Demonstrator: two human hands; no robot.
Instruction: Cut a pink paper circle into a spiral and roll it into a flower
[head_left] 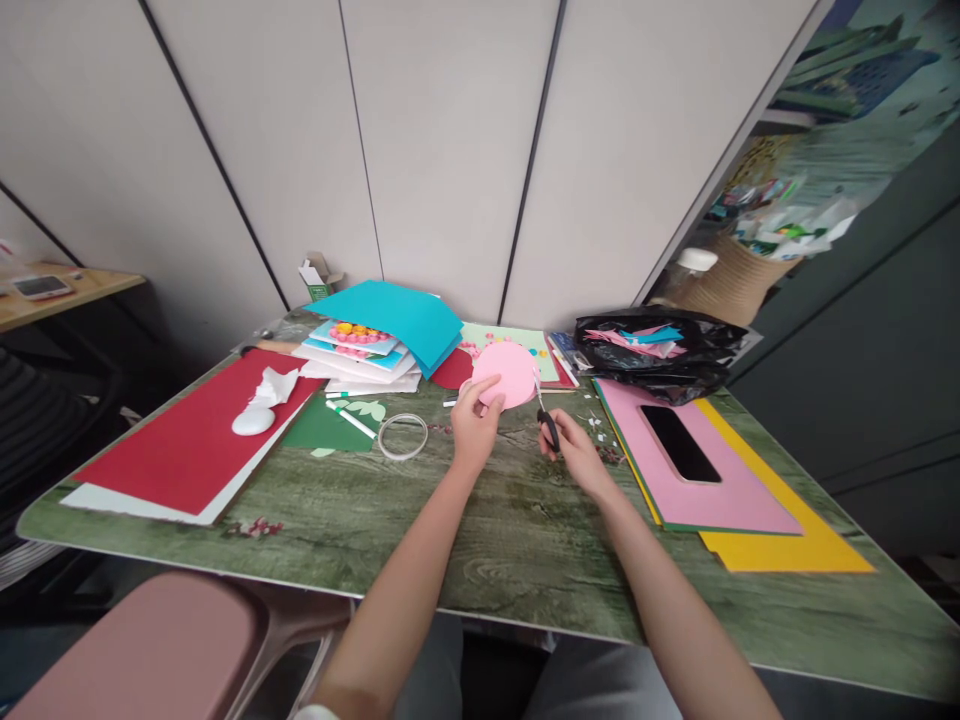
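Note:
My left hand point(477, 418) pinches the lower left edge of a round pink paper point(510, 370), held up above the table. In my right hand point(568, 446) is a pair of scissors point(550, 428) with black handles, fingers wrapped round them. Their blades point up at the right edge of the pink paper; I cannot tell whether they are cutting into it. Behind the pink paper lie a dark red paper piece point(452, 370) and a pale green sheet point(480, 335) with small coloured dots.
Left are a tape roll point(403, 437), a marker point(351, 420), green paper point(307, 428), red sheets point(202, 430) and a stack under blue card point(397, 315). Right are a black bag point(660, 375) of scraps, pink sheets point(720, 505), a phone point(680, 445) and yellow paper point(795, 550). A wall stands behind.

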